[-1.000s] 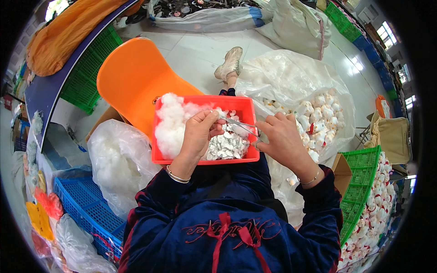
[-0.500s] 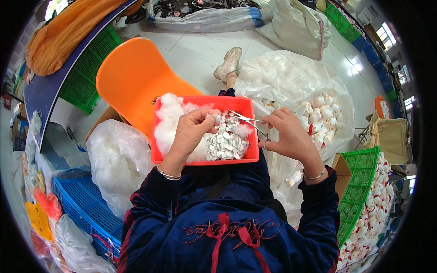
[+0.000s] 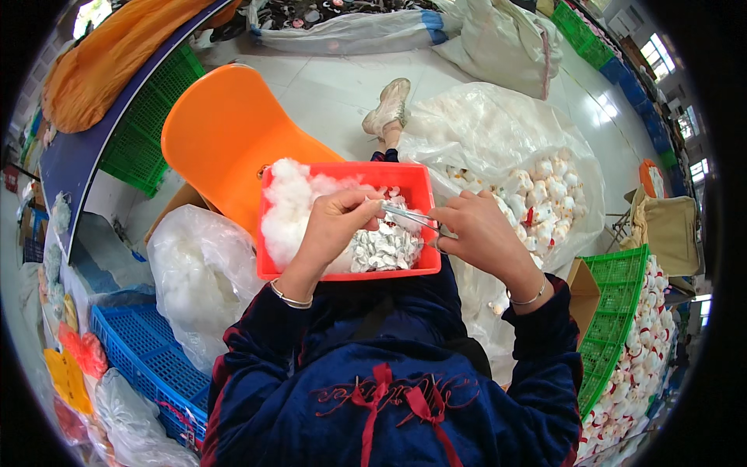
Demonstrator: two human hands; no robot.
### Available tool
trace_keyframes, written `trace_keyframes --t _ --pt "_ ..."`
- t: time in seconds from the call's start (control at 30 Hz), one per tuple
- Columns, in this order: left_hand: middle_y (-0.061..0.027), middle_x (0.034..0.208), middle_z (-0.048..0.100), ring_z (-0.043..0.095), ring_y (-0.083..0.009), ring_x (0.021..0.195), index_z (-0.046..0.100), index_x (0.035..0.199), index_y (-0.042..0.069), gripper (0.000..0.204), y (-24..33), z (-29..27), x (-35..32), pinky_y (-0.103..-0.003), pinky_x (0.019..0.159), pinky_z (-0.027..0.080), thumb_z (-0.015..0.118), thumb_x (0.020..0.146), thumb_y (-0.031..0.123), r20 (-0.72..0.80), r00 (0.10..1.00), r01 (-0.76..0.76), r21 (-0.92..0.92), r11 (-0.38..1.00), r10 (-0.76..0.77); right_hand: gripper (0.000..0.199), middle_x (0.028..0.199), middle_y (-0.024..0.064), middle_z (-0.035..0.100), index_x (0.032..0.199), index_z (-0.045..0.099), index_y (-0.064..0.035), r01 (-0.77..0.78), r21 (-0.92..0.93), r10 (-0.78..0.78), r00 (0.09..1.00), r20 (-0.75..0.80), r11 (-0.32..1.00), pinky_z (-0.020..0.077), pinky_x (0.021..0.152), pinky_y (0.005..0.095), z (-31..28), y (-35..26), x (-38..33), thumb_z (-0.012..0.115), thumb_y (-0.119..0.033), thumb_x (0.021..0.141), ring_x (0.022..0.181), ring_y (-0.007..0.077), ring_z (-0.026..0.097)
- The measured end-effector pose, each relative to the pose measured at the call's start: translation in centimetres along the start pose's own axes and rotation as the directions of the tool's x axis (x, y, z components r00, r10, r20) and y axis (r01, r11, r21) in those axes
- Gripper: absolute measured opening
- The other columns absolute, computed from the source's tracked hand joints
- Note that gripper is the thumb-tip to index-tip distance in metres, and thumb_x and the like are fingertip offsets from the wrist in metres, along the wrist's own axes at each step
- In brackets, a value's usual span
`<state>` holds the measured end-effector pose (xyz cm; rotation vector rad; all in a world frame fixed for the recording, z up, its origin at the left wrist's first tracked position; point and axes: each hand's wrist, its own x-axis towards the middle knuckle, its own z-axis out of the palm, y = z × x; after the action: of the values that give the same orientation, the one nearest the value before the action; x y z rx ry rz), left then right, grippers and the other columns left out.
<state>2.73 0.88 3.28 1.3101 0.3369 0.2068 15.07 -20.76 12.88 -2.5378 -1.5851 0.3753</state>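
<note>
Tweezers (image 3: 408,217) held by right hand (image 3: 482,233)

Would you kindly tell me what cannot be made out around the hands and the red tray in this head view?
- What the left hand pinches: covered by its own fingers.
- The tips of the metal tweezers held by the right hand: hidden at the left fingers.
- The small white pieces in the red tray: too small to identify.
- The tray's floor: buried under white stuffing.
</note>
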Motion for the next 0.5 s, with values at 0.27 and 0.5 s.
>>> trace_keyframes --t 0.27,0.5 --pt "-0.0057 0.086 0.071 0.066 -0.0093 0.072 0.073 0.105 -0.002 0.015 -2.8 -1.7 0.5 -0.023 0.066 0.056 0.068 0.097 0.010 -0.130 0.990 0.031 -0.222 0.975 -0.061 0.039 0.092 0.0101 0.068 0.102 0.072 -0.0080 -0.038 -0.273 0.048 0.998 0.032 0.961 0.0485 0.090 0.0463 1.7 4.1 1.7 0.082 -0.025 0.069 0.101 0.0312 0.061" --pt "-0.0028 0.082 0.067 0.057 -0.0068 0.066 0.072 0.102 -0.002 0.017 -2.6 -0.7 0.8 -0.022 0.062 0.050 0.064 0.099 0.012 -0.183 0.982 0.013 -0.122 0.992 -0.035 0.009 0.090 0.0172 0.071 0.084 0.069 -0.0064 0.071 -0.357 -0.042 0.995 0.088 0.931 0.0548 0.072 0.0496 12.7 4.1 8.8 0.063 -0.012 0.080 0.086 0.0357 0.069"
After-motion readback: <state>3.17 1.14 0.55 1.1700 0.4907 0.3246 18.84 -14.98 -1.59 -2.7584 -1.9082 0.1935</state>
